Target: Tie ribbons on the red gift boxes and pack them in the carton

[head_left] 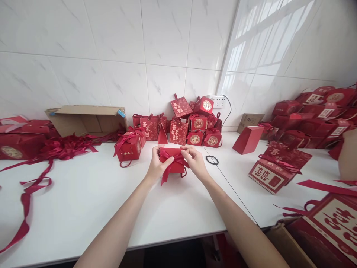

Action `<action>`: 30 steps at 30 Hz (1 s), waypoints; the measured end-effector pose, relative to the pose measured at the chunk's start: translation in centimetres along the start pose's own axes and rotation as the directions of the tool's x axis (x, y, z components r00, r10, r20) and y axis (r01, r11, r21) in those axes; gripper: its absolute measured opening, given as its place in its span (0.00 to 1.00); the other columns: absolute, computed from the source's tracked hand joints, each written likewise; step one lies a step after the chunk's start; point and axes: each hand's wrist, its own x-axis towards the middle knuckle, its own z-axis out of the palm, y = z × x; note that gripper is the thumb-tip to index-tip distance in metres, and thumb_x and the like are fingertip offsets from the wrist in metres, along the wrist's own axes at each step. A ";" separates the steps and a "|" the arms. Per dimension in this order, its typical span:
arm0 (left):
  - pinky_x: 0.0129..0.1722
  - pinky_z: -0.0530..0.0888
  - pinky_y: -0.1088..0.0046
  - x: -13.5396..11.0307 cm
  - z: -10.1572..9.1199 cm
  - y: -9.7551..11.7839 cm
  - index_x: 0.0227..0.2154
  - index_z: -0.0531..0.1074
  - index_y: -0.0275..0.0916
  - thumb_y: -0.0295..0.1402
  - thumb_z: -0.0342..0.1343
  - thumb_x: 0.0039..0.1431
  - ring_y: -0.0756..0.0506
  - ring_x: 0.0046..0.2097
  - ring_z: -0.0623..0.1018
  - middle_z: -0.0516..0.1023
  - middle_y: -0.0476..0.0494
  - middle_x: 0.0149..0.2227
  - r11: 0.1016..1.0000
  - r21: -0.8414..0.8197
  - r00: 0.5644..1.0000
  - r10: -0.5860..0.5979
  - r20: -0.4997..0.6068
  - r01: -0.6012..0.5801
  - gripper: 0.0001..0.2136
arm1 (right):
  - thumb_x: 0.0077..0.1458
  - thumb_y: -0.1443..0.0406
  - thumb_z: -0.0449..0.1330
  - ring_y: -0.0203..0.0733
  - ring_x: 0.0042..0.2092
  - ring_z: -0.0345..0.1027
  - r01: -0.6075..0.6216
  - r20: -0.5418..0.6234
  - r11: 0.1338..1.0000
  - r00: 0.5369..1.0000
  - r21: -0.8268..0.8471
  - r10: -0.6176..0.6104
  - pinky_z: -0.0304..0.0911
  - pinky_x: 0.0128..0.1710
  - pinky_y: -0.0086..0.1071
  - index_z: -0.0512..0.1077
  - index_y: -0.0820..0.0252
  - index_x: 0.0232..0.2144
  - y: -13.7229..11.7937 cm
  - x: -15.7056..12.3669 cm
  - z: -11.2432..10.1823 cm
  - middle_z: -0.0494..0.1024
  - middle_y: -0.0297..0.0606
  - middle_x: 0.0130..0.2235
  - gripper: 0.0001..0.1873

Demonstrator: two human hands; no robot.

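Note:
A small red gift box [173, 166] stands on the white table [92, 197] in front of me, with a red ribbon bow [173, 160] on its top. My left hand [157, 164] grips the box's left side, its fingers pinched on the bow's left loop. My right hand [194, 160] is closed on the bow's right loop at the box's upper right corner. One ribbon tail hangs down the box's front.
Finished red boxes [195, 126] are stacked against the tiled wall, one more [128, 146] left of my hands. Loose ribbons [61, 147] and an open carton [86, 119] lie left. A black hair tie [212, 160] and flat red boxes [275, 169] lie right. Another person's arm [348, 158] shows far right.

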 end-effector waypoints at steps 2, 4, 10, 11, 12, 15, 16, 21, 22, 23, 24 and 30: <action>0.49 0.70 0.64 0.1 0.0 0.0 0.43 0.59 0.42 0.39 0.62 0.41 0.43 0.49 0.71 0.66 0.42 0.48 0.999 0.037 1.000 0.030 -0.008 -0.029 0.25 | 0.50 0.50 0.57 0.46 0.48 0.67 -0.037 -0.004 0.999 0.999 0.012 0.037 0.64 0.46 0.40 0.63 0.58 0.17 -0.1 0.0 -0.1 0.75 0.44 0.43 0.20; 0.52 0.68 0.63 0.1 -0.1 -0.1 0.42 0.60 0.41 0.38 0.63 0.40 0.42 0.51 0.70 0.66 0.41 0.49 0.998 0.058 0.999 0.040 -0.010 -0.039 0.25 | 0.49 0.52 0.57 0.45 0.47 0.68 -0.064 -0.009 0.997 0.998 0.039 0.064 0.65 0.45 0.38 0.61 0.58 0.16 -0.1 0.1 -0.1 0.75 0.44 0.42 0.20; 0.49 0.70 0.64 0.1 0.0 0.0 0.41 0.58 0.41 0.36 0.63 0.41 0.43 0.49 0.71 0.65 0.41 0.49 0.996 0.090 1.000 0.024 -0.012 -0.023 0.24 | 0.49 0.54 0.56 0.44 0.44 0.67 -0.152 -0.032 0.988 0.988 -0.009 0.152 0.64 0.45 0.38 0.62 0.59 0.16 0.2 0.1 0.1 0.74 0.43 0.40 0.18; 0.48 0.70 0.64 0.0 0.1 0.0 0.41 0.58 0.41 0.36 0.62 0.41 0.43 0.49 0.72 0.65 0.41 0.49 0.995 0.092 0.999 0.030 -0.014 -0.028 0.24 | 0.50 0.53 0.55 0.44 0.43 0.67 -0.161 -0.045 0.987 0.986 -0.030 0.159 0.64 0.44 0.39 0.63 0.58 0.19 0.2 0.1 0.2 0.73 0.42 0.38 0.17; 0.47 0.70 0.65 -0.1 0.2 0.1 0.41 0.58 0.41 0.36 0.62 0.42 0.43 0.48 0.72 0.65 0.41 0.49 0.995 0.095 0.999 0.038 -0.019 -0.036 0.24 | 0.51 0.53 0.54 0.44 0.42 0.67 -0.154 -0.074 0.987 0.986 -0.052 0.150 0.65 0.43 0.38 0.65 0.58 0.22 0.1 0.0 0.2 0.73 0.42 0.37 0.16; 0.46 0.71 0.65 -0.2 0.5 0.2 0.41 0.58 0.41 0.34 0.61 0.43 0.44 0.47 0.72 0.65 0.41 0.49 0.994 0.101 0.997 0.051 -0.056 -0.045 0.22 | 0.53 0.54 0.51 0.43 0.40 0.66 -0.011 -0.227 0.985 0.973 -0.171 -0.028 0.66 0.38 0.37 0.64 0.58 0.28 -0.5 -0.3 -0.2 0.70 0.41 0.36 0.13; 0.46 0.71 0.66 -0.2 0.6 0.2 0.40 0.58 0.41 0.34 0.61 0.44 0.45 0.46 0.73 0.66 0.42 0.48 0.995 0.098 0.996 0.045 -0.073 -0.038 0.22 | 0.53 0.55 0.51 0.41 0.38 0.65 0.054 -0.246 0.975 0.963 -0.216 -0.108 0.66 0.37 0.35 0.63 0.57 0.27 -0.9 -0.5 -0.4 0.70 0.40 0.34 0.12; 0.47 0.70 0.64 0.2 0.3 0.2 0.38 0.56 0.41 0.33 0.62 0.44 0.45 0.45 0.73 0.68 0.45 0.42 0.996 0.089 0.981 -0.008 -0.195 0.026 0.22 | 0.56 0.54 0.51 0.33 0.18 0.60 -0.072 0.312 0.972 0.939 -0.224 0.142 0.59 0.19 0.28 0.64 0.58 0.20 -2.3 -1.3 -0.9 0.65 0.30 0.16 0.19; 0.47 0.70 0.64 0.3 0.2 0.1 0.38 0.56 0.41 0.33 0.62 0.44 0.45 0.44 0.73 0.68 0.46 0.41 0.996 0.085 0.976 -0.016 -0.215 0.035 0.22 | 0.56 0.53 0.51 0.32 0.16 0.60 -0.147 0.448 0.959 0.860 -0.242 0.245 0.57 0.17 0.27 0.66 0.59 0.20 -2.3 -1.5 -0.7 0.66 0.30 0.15 0.20; 0.47 0.70 0.64 0.3 0.1 0.1 0.38 0.56 0.42 0.33 0.62 0.45 0.46 0.43 0.74 0.68 0.46 0.40 0.996 0.081 0.973 -0.022 -0.232 0.042 0.21 | 0.56 0.53 0.52 0.32 0.15 0.61 -0.201 0.542 0.944 0.779 -0.262 0.316 0.57 0.15 0.26 0.68 0.60 0.21 -2.3 -1.7 -0.4 0.67 0.31 0.16 0.20; 0.47 0.70 0.64 0.4 0.1 0.1 0.38 0.55 0.42 0.33 0.62 0.45 0.46 0.43 0.74 0.68 0.47 0.40 0.996 0.081 0.969 -0.022 -0.244 0.044 0.21 | 0.55 0.52 0.53 0.32 0.15 0.62 -0.236 0.600 0.933 0.717 -0.272 0.356 0.57 0.14 0.26 0.69 0.61 0.22 -2.2 -1.9 0.0 0.69 0.32 0.17 0.20; 0.50 0.68 0.63 0.2 0.3 0.0 0.44 0.57 0.42 0.33 0.62 0.45 0.44 0.48 0.72 0.67 0.43 0.47 0.988 0.148 0.974 0.062 -0.217 -0.030 0.24 | 0.54 0.51 0.55 0.32 0.15 0.65 -0.370 0.661 0.912 0.643 -0.174 0.387 0.61 0.14 0.24 0.64 0.60 0.22 -1.7 -3.1 2.2 0.72 0.31 0.19 0.20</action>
